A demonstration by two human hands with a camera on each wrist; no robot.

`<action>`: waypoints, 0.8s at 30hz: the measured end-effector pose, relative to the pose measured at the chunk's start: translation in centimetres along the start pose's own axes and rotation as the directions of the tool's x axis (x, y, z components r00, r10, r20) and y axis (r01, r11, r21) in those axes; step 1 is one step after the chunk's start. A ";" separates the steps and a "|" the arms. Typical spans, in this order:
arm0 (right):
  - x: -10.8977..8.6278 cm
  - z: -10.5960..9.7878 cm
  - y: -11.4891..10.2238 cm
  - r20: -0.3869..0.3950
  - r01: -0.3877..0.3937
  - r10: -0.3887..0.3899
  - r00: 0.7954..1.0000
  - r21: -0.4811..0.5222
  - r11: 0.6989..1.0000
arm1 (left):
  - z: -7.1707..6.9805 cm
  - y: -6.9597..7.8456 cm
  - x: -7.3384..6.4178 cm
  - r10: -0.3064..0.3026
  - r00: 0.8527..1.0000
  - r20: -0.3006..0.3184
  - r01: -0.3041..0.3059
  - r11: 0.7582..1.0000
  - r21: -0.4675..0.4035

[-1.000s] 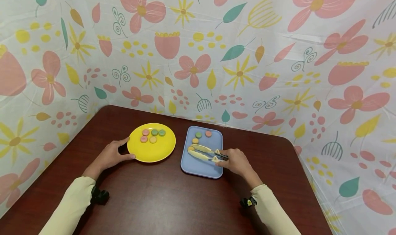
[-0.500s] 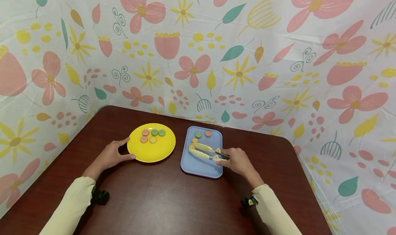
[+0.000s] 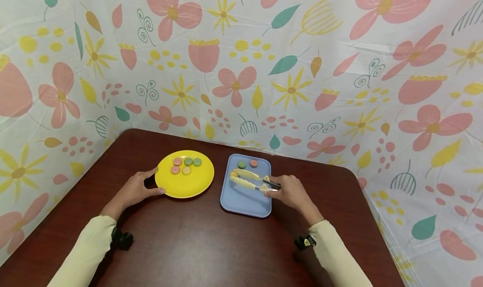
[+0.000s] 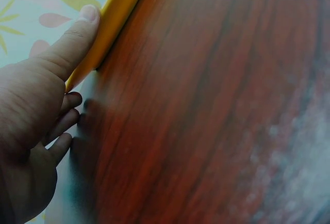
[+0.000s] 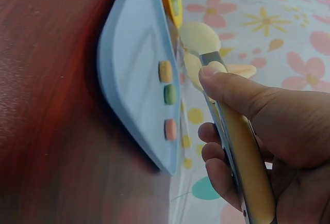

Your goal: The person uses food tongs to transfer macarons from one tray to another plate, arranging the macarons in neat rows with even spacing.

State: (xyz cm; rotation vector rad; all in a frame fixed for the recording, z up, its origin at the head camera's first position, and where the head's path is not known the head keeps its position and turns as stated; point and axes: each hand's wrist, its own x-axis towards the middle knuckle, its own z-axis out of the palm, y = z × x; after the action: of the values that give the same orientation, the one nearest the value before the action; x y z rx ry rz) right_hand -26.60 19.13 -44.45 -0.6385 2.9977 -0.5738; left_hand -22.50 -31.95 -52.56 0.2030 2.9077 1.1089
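Note:
My right hand grips cream-tipped tongs by the handles, above the blue tray. A yellow macaron shows at the tong tips in the head view; I cannot tell whether they pinch it. On the tray, the right wrist view has a yellow macaron, a green macaron and a pink macaron in a row. My left hand touches the left rim of the yellow plate, thumb and forefinger spread along it. Pink, green and yellow macarons lie on that plate.
The dark wooden table carries the plate on the left and the tray to its right. Behind it hangs a white floral cloth, which also runs along both sides. Each wrist wears a small black camera.
The right hand and tongs have risen slightly, away from the person, with the tips now overlapping where the second yellow macaron showed. The left hand and plate have stayed put.

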 end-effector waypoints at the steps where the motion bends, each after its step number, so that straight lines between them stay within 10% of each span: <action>1: 0.1 -0.2 -0.1 0.001 0.000 0.000 1.000 0.002 1.000 | 0.0 0.0 0.0 0.004 1.000 0.000 -0.004 1.000 -0.002; 24: 3.3 -2.4 -3.5 0.024 0.089 -0.089 0.996 -0.021 0.996 | 0.0 0.1 0.0 0.000 1.000 0.005 0.000 1.000 0.006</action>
State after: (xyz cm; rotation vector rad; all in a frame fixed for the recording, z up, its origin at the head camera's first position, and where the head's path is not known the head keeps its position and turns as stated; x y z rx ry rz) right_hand -28.48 15.68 -40.77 -0.7778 2.9706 -0.5338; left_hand -22.52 -31.84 -52.50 0.2062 2.9065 1.0987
